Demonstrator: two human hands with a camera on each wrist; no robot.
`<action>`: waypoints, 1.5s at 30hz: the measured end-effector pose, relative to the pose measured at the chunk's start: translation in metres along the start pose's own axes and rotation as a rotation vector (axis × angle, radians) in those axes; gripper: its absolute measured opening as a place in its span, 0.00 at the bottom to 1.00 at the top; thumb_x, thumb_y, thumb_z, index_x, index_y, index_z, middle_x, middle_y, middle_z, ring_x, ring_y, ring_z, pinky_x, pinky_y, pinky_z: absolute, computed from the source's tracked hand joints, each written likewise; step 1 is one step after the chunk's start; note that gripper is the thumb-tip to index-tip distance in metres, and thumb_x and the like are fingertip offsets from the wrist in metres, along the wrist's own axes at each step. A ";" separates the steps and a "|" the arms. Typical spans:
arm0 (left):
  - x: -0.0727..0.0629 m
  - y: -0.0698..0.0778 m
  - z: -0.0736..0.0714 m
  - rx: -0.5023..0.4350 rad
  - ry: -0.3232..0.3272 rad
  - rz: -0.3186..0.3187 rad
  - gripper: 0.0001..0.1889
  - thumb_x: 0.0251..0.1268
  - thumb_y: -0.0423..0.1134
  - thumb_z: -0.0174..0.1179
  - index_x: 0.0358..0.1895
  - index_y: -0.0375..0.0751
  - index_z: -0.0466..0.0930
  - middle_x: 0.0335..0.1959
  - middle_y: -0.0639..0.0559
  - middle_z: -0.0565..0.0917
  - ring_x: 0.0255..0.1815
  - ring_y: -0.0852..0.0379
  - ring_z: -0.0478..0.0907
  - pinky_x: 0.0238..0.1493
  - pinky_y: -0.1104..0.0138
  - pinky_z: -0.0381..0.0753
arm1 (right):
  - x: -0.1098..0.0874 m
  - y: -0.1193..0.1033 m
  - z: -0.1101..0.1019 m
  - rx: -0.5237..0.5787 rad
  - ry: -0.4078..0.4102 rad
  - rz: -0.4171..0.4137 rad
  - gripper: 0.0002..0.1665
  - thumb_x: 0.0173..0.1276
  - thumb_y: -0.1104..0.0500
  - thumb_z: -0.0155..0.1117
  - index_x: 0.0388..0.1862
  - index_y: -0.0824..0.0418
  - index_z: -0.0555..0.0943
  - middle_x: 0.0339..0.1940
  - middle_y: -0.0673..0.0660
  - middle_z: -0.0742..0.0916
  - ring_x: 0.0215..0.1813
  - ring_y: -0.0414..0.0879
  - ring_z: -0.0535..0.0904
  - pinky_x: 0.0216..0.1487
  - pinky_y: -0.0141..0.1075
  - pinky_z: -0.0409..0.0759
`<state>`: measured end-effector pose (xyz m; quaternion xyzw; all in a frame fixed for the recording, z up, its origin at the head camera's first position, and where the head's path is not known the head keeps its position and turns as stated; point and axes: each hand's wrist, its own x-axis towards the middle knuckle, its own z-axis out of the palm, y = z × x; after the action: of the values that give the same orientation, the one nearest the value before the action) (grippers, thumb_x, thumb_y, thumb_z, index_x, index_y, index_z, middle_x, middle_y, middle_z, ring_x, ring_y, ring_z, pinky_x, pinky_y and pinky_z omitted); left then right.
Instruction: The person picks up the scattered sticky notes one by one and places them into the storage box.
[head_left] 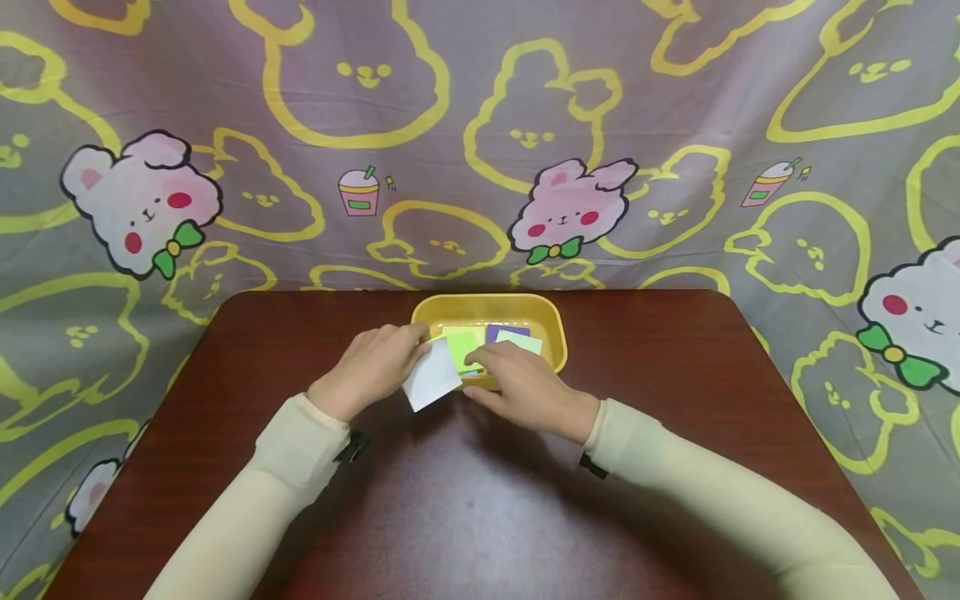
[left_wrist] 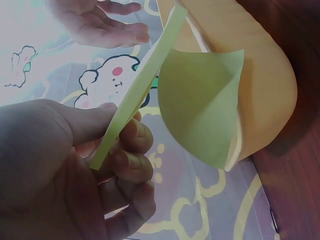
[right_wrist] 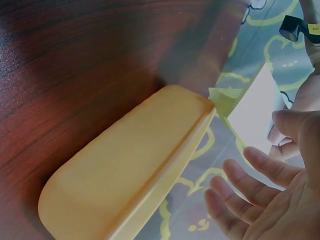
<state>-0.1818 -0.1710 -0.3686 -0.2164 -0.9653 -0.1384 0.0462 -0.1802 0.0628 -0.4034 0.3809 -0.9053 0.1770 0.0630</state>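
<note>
My left hand (head_left: 375, 367) pinches a pad of sticky notes (head_left: 432, 377) between thumb and fingers, tilted at the near left rim of a yellow plastic bin (head_left: 558, 337). Its face looks white in the head view, while the left wrist view shows the pad's pale yellow-green edge (left_wrist: 135, 92). Beside it a bright green note (head_left: 462, 350) bends near the rim; whether it joins the pad I cannot tell. Over the bin's near side is my right hand (head_left: 528, 387), fingers loosely bent and apart, holding nothing in the right wrist view (right_wrist: 270, 195).
Inside the bin lie a purple note pad (head_left: 510, 332), a pale mint one (head_left: 525, 340) and a pale yellow one, partly covered. The bin stands at the far edge of a dark red-brown table (head_left: 465, 517). Behind hangs a patterned curtain (head_left: 450, 167).
</note>
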 end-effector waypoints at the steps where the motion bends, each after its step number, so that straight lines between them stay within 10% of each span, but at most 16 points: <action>1: 0.000 0.000 -0.001 0.001 -0.001 -0.001 0.05 0.75 0.41 0.58 0.40 0.44 0.78 0.22 0.53 0.77 0.23 0.56 0.73 0.22 0.63 0.68 | 0.000 0.000 0.000 0.000 0.000 0.001 0.23 0.70 0.47 0.68 0.57 0.59 0.82 0.51 0.56 0.88 0.53 0.48 0.83 0.54 0.45 0.82; 26: 0.012 0.003 -0.001 -0.006 0.013 0.023 0.05 0.74 0.41 0.59 0.43 0.44 0.78 0.23 0.51 0.79 0.24 0.54 0.74 0.24 0.61 0.71 | 0.003 0.007 -0.007 -0.011 0.018 0.028 0.24 0.69 0.46 0.69 0.56 0.59 0.81 0.43 0.53 0.87 0.45 0.46 0.81 0.45 0.41 0.81; 45: 0.021 0.000 -0.002 -0.016 0.017 0.005 0.06 0.76 0.41 0.57 0.47 0.44 0.78 0.28 0.48 0.82 0.26 0.53 0.77 0.24 0.61 0.72 | 0.006 0.020 -0.006 0.006 0.047 0.046 0.23 0.69 0.49 0.69 0.55 0.62 0.81 0.54 0.59 0.87 0.59 0.54 0.82 0.63 0.49 0.78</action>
<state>-0.2013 -0.1632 -0.3634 -0.2180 -0.9632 -0.1479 0.0528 -0.1986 0.0736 -0.4016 0.3557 -0.9117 0.1899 0.0792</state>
